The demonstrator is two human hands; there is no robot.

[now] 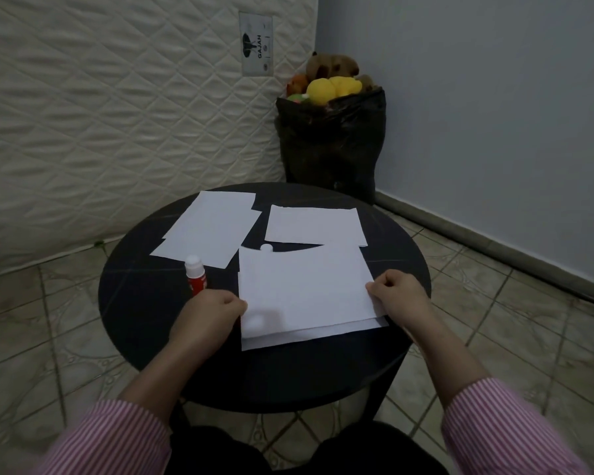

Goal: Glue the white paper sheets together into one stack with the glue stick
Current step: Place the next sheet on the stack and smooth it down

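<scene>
Pinching the top sheet [302, 286] with left hand [210, 311] and right hand [400, 293] fingers clamped at its side edges, I should square it over the stack [316, 332] beside the glue stick [196, 274] before pressing.

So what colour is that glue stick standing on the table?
The glue stick has a red body with a white top; the head view, the only one, shows it.

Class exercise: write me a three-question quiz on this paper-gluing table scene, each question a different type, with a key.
1. True or false: the glue stick stands upright with its cap on.
2. Which hand is nearer the glue stick? A) left hand B) right hand
3. Fill in: both hands grip the top sheet of the near ____.

Key: 1 false, the white cap lies apart on the table; 2 A; 3 stack.
</scene>
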